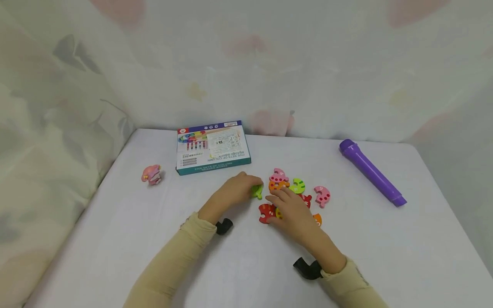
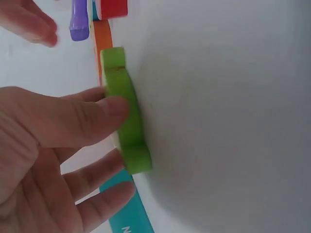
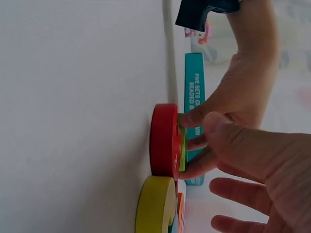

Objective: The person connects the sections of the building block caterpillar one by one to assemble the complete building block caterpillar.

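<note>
Between thumb and fingers, my left hand (image 1: 236,189) pinches a green curved toy piece (image 2: 129,121) at the left side of a group of colourful pieces. My right hand (image 1: 295,215) is over that group, thumb and fingers apart with nothing between them. Closest to its thumb is a red piece marked 2 (image 1: 265,213), with a yellow piece (image 3: 151,206) beside it. Past the fingertips lie an orange piece (image 1: 275,186), a pink dotted piece (image 1: 278,176) and a striped green piece (image 1: 298,186). Other pieces are partly hidden by the right hand.
A flat cardboard box (image 1: 213,166) lies at the back left, a small pink figurine (image 1: 152,174) left of it. On the right rests a purple toy microphone (image 1: 371,173). Another pink piece (image 1: 322,196) sits right of the group. Fabric hangs behind the white table (image 1: 231,269).
</note>
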Action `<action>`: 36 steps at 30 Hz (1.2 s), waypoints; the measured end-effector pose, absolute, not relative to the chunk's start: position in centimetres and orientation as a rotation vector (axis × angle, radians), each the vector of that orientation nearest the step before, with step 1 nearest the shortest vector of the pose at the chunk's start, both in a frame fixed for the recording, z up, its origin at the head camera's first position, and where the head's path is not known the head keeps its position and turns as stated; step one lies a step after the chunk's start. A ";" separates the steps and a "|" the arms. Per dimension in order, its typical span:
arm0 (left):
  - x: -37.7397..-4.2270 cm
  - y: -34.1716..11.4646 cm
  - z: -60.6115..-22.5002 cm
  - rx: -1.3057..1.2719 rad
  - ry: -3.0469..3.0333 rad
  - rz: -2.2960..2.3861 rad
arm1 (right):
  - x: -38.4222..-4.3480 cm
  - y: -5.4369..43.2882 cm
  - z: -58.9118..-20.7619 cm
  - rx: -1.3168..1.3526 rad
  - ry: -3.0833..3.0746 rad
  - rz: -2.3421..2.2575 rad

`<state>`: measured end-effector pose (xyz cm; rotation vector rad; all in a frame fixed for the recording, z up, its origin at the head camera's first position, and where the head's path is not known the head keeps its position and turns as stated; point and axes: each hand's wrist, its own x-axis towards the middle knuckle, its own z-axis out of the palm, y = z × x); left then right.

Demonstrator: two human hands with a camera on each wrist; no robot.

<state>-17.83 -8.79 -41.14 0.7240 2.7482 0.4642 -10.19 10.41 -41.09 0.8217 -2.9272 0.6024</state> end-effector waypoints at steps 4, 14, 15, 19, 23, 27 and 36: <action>-17.1 -9.3 -41.1 0.774 2.700 0.448 | -10.1 9.8 -41.2 0.850 -3.004 0.535; -14.6 -10.7 -40.8 0.932 2.643 0.444 | -9.9 9.1 -41.7 0.888 -3.042 0.353; -14.3 -10.8 -40.7 0.950 2.641 0.443 | -9.8 9.1 -41.8 0.890 -3.030 0.351; -13.2 -11.3 -40.5 0.998 2.636 0.457 | -9.6 8.9 -42.1 0.886 -3.004 0.311; -12.7 -11.6 -40.5 1.022 2.631 0.473 | -9.0 8.7 -42.2 0.868 -3.028 0.256; -12.7 -11.8 -40.8 1.010 2.655 0.470 | -8.3 8.4 -42.2 0.887 -3.041 0.258; -12.9 -12.2 -41.1 0.803 2.761 0.475 | -7.2 8.1 -41.9 0.915 -2.980 0.351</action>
